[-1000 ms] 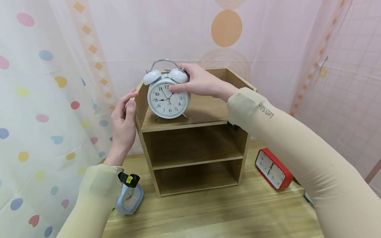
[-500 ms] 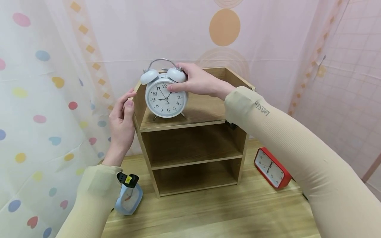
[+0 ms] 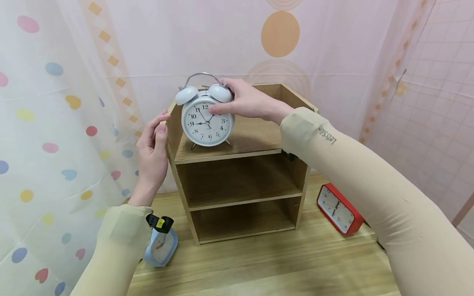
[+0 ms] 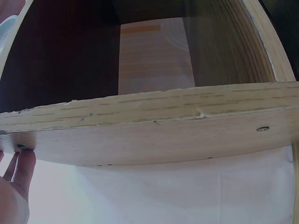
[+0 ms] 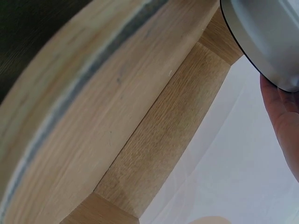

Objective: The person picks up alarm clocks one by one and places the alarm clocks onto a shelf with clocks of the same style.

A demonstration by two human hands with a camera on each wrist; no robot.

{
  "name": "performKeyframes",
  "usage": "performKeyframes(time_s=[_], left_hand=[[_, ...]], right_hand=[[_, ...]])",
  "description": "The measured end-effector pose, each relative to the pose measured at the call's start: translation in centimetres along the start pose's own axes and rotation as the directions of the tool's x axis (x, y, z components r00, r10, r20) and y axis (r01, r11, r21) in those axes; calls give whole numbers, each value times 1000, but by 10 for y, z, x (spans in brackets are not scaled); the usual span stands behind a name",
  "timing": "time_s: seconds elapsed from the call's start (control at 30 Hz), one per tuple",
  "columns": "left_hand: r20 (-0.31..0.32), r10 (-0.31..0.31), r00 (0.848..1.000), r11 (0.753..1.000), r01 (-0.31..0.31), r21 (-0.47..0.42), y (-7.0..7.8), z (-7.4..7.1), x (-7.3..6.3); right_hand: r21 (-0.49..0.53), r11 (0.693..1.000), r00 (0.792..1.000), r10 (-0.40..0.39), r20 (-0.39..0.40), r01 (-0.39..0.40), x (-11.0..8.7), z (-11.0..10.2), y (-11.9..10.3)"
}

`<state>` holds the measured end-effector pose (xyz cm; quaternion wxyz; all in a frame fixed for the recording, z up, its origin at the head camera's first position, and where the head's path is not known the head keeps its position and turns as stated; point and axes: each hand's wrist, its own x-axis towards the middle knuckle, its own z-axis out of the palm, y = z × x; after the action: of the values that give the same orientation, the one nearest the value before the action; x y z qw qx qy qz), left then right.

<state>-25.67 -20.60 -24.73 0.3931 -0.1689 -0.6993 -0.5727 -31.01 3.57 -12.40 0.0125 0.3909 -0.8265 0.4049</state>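
Note:
A white twin-bell alarm clock (image 3: 207,131) stands on its metal feet at the left of the top shelf of a small wooden shelf unit (image 3: 237,156). My right hand (image 3: 252,100) grips it from the right, thumb across the dial near the 12 and fingers behind the bell. The right wrist view shows the clock's side (image 5: 266,37) with fingers against it. My left hand (image 3: 153,152) touches the outer left side of the unit near its top, fingertips at the panel's edge. In the left wrist view those fingers (image 4: 23,172) press on the side panel (image 4: 140,144).
On the wooden table (image 3: 259,263), a light blue clock (image 3: 161,248) stands at the left, partly behind my left wrist strap. A red rectangular clock (image 3: 340,209) leans at the right near my right forearm. Patterned curtains (image 3: 74,123) hang behind and beside the unit.
The view shifts very slightly. Both hands and the white alarm clock keep their places against the shelf unit.

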Motion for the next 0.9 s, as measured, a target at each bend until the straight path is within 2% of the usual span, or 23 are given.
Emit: performKeyframes(time_s=[0.37, 0.6, 0.9], left_hand=[[3, -3, 1000, 1000, 3, 7, -1, -1, -1], [3, -7, 1000, 1000, 7, 1, -1, 0, -1], [2, -8, 1000, 1000, 8, -2, -2, -1, 0]], right_hand=[[-36, 999, 1000, 1, 4, 0, -2, -1, 0], [-102, 993, 998, 61, -2, -61, -5, -9, 3], [-109, 993, 999, 42, -3, -42, -10, -9, 0]])
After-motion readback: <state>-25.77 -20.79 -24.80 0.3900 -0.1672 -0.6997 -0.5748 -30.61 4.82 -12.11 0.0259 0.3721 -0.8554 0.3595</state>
